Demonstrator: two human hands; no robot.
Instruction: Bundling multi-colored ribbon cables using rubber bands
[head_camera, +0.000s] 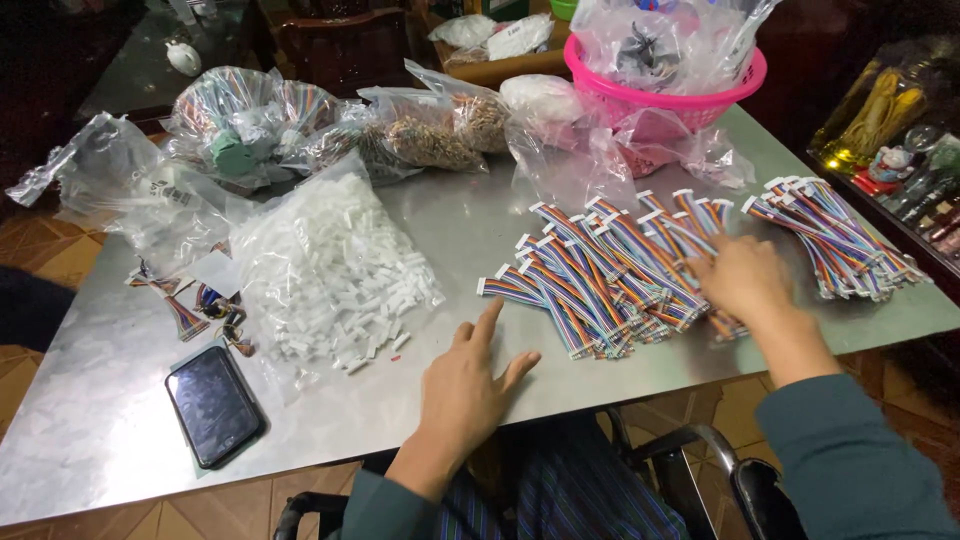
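On the worktop (130, 410), a phone (214, 405) lies at the near left. Behind it and to its right sits a bag of small plastic connectors (325, 270). Right of that bag lie the ribbon cables (590, 275), with a second bundle of cables (835, 235) further right. The left hand (470, 385) rests flat on the worktop before the ribbon cables; the right hand (745, 275) lies on them. Bags (330, 125) line the far edge, and a basket (665, 85) stands at the far right.

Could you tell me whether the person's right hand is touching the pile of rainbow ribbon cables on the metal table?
Touching. The head view shows the right hand lying palm down directly on the rainbow ribbon cables, its fingers spread over the strands with no gap visible.
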